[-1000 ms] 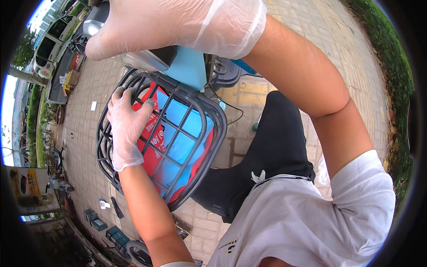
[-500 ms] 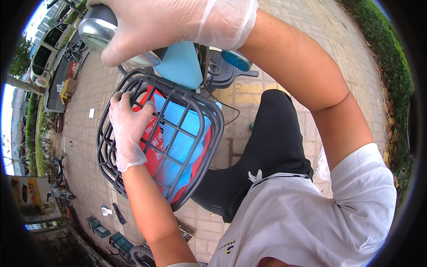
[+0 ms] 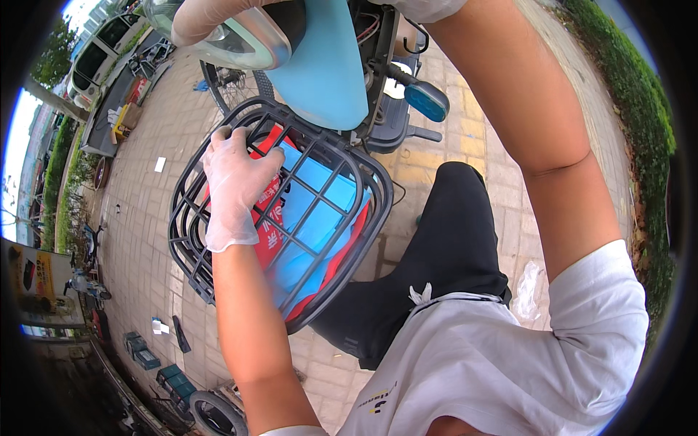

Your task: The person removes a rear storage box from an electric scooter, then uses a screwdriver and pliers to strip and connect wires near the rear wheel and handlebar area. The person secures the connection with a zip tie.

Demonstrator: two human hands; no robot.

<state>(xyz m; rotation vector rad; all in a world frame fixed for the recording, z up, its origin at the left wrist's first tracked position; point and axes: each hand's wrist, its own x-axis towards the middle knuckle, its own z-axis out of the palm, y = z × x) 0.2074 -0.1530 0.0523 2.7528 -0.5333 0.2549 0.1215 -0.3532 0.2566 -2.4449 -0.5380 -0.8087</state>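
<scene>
My left hand, in a clear thin glove, grips the bars at the left side of a black wire basket. The basket holds a red and light-blue printed bag, seen through the bars. At the top edge, my gloved right hand is mostly cut off; its thumb curls against the silver headlight on a scooter's light-blue front panel. The wrist of that glove shows further right. Wires and dark inner parts are bared beside the panel. The basket touches the panel's lower end.
A blue-backed mirror juts out right of the panel. My dark-trousered leg is close to the basket. Clear plastic lies on the paving by my hip. Teal cases and a tyre lie lower left. A hedge runs along the right.
The headlight and blue panel look bigger and sit further right, with more inner wiring showing. My right hand has moved up, mostly out of view. My left hand stays on the basket.
</scene>
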